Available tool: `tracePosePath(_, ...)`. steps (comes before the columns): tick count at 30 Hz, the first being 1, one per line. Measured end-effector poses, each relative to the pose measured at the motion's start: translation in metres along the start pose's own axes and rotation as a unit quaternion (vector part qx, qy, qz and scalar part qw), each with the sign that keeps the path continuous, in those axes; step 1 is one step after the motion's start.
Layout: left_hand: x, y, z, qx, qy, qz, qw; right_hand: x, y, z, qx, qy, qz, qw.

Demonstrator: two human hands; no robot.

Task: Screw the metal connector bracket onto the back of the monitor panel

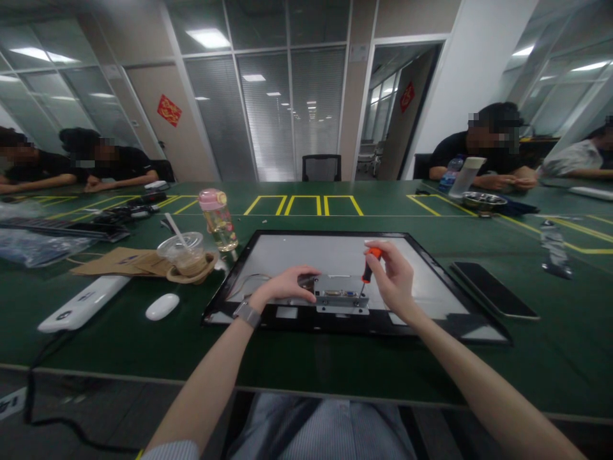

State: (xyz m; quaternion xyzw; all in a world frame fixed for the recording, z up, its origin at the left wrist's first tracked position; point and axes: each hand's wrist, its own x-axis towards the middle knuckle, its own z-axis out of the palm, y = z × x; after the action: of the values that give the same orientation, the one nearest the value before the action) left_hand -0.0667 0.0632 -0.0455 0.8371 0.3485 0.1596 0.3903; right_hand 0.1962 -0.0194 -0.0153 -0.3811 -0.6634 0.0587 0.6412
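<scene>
A monitor panel (335, 255) lies face down on the green table, its grey metal back up inside a black frame. A small metal board cover (341, 295) with connector ports sits near its front edge. My left hand (287, 284), a watch on the wrist, rests with curled fingers on the left end of that cover. My right hand (393, 275) grips an orange-and-black screwdriver (368, 268) upright, its tip on the right side of the cover.
A black phone (493, 291) lies right of the panel. To the left are a white mouse (161, 306), a white power strip (83, 303), a plastic cup with a straw (184, 252) and a pink-capped bottle (218, 220). Other people sit at the far left and right.
</scene>
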Motion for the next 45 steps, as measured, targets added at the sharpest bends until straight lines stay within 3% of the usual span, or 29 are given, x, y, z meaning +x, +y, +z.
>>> tracePosePath(18,-0.001,0.003,0.0,0.01,-0.001,-0.006,1.0,0.002,0.002,0.0,-0.004,0.011,0.005,1.0)
tracePosePath(32,-0.001,-0.002,0.002,0.015,0.012,-0.003,1.0,-0.001,0.006,0.0,0.021,0.029,0.054,0.998)
tracePosePath(45,-0.001,0.002,0.001,0.016,0.004,0.007,1.0,0.0,0.005,-0.002,0.022,0.024,0.035,0.999)
